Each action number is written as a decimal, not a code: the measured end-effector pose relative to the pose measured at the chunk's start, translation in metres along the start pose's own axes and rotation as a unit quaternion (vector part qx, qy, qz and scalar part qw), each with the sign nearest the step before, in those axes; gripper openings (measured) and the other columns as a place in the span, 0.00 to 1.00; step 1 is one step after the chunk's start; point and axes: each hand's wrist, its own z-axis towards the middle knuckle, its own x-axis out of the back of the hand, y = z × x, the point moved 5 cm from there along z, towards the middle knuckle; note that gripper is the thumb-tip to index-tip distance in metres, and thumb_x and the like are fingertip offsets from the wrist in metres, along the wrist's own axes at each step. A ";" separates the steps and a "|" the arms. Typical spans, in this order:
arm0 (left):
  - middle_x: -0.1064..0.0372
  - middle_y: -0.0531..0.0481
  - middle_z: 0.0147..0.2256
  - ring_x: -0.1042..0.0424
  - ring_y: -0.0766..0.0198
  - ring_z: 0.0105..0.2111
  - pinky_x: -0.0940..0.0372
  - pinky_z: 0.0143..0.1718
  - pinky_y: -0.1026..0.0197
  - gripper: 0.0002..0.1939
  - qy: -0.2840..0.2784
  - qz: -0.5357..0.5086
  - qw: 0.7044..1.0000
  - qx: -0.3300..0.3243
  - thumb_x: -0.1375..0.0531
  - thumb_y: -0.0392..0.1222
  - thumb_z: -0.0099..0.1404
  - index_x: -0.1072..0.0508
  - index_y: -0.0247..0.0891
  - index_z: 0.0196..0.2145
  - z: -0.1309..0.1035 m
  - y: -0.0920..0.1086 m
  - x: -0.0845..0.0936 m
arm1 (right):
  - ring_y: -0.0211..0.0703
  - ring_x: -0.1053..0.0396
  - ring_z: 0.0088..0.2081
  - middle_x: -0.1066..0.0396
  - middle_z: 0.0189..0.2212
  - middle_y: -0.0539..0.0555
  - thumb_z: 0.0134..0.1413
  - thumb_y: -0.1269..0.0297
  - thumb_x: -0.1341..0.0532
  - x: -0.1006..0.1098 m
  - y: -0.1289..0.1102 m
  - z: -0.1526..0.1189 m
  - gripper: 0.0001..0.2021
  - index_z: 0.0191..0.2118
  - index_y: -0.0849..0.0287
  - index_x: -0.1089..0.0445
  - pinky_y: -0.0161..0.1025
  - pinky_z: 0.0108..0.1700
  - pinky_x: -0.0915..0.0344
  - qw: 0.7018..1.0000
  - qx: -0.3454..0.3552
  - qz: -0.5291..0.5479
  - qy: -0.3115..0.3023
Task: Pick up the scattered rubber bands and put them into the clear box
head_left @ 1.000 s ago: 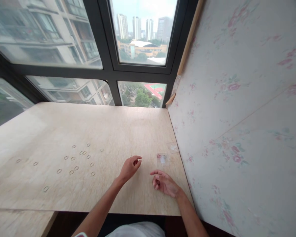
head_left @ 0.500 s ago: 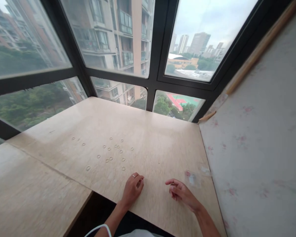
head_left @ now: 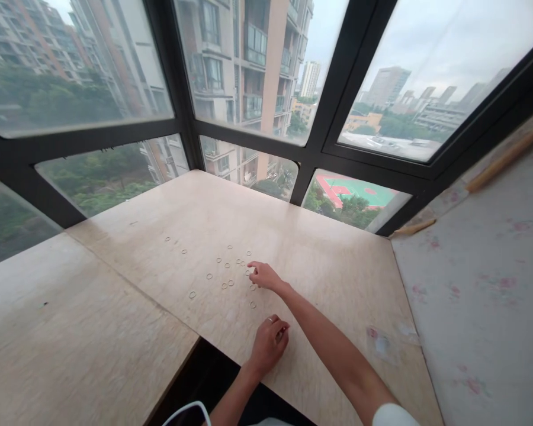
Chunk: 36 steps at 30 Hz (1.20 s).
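Note:
Several small thin rings lie scattered over the pale tabletop (head_left: 160, 213), one of them a ring (head_left: 192, 294) toward the left front and another a ring (head_left: 253, 305) nearer my left hand (head_left: 269, 346). That hand rests near the front edge with its fingers curled together, a band on one finger; whatever it may hold is hidden. My right hand (head_left: 265, 276) reaches over the right side of the scattered rings, index finger extended and the others bent. Its fingertips are beside a few rings, and nothing can be seen held in it.
A clear plastic bag (head_left: 383, 345) lies at the right, near the floral wall (head_left: 479, 307). Dark window frames (head_left: 249, 142) border the far side. A dark gap (head_left: 204, 373) opens below the front edge, and a white cable (head_left: 189, 407) crosses near my left forearm.
My right hand has moved forward and left from the right front of the table to the rings. My left hand stays curled near the edge. The view has turned left.

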 end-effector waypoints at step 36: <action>0.32 0.46 0.33 0.31 0.61 0.33 0.35 0.34 0.60 0.11 -0.014 -0.026 0.999 -0.011 0.49 0.40 0.66 0.28 0.38 0.36 0.005 -0.001 0.001 | 0.26 0.59 0.11 0.45 0.10 0.38 0.43 0.53 0.37 0.070 0.096 -0.176 0.16 0.32 0.57 0.41 0.27 0.12 0.62 0.886 -0.078 0.423 0.175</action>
